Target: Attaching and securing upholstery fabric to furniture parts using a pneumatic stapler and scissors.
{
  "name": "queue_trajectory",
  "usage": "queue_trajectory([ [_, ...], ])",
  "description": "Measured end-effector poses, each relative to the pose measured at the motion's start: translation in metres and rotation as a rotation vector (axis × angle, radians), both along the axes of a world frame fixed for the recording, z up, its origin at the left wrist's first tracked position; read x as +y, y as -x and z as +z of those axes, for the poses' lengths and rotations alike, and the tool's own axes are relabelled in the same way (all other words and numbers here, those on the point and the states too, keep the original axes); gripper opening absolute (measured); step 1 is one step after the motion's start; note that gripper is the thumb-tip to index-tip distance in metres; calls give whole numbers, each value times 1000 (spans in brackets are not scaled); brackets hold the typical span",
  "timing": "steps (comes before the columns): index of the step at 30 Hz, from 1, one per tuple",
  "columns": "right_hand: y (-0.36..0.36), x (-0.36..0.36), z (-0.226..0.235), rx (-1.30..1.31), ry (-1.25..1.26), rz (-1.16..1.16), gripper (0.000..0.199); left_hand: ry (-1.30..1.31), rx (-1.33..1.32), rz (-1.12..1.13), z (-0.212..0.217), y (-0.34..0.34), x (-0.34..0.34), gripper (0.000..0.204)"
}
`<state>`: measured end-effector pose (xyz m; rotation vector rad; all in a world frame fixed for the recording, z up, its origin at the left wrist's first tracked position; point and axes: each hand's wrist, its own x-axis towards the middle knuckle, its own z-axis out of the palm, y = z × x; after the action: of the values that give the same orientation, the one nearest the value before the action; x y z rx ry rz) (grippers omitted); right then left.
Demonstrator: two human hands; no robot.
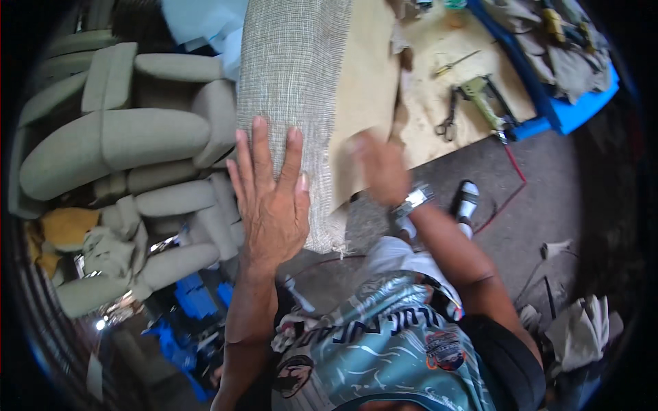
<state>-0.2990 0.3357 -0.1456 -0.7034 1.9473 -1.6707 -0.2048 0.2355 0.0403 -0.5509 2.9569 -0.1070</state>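
A grey woven upholstery fabric (295,61) covers a long padded piece, its frayed edge running along a tan board (367,89). Flat on the fabric near the front end lies my left hand (271,198), fingers spread and pointing away from me. My right hand (380,168) is over the tan board just right of the frayed edge, blurred by motion. Its fingers are smeared, and whether they touch the board or hold anything I cannot tell.
On the wooden tabletop (428,75) to the right lie scissors (447,120), a screwdriver (456,64) and a green staple gun (482,99) with a red hose (515,164). A blue frame (576,113) stands at the far right. Beige padded seats (151,140) are stacked at the left.
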Motion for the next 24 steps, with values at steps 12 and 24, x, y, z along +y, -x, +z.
queue_trajectory([
  [12, 301, 116, -305, 488, -1143, 32, 51, 6, -116, -31, -36, 66, 10, 91],
  [24, 222, 158, -270, 372, -1127, -86, 76, 5, -102, -62, 9, 24, 26, 114],
])
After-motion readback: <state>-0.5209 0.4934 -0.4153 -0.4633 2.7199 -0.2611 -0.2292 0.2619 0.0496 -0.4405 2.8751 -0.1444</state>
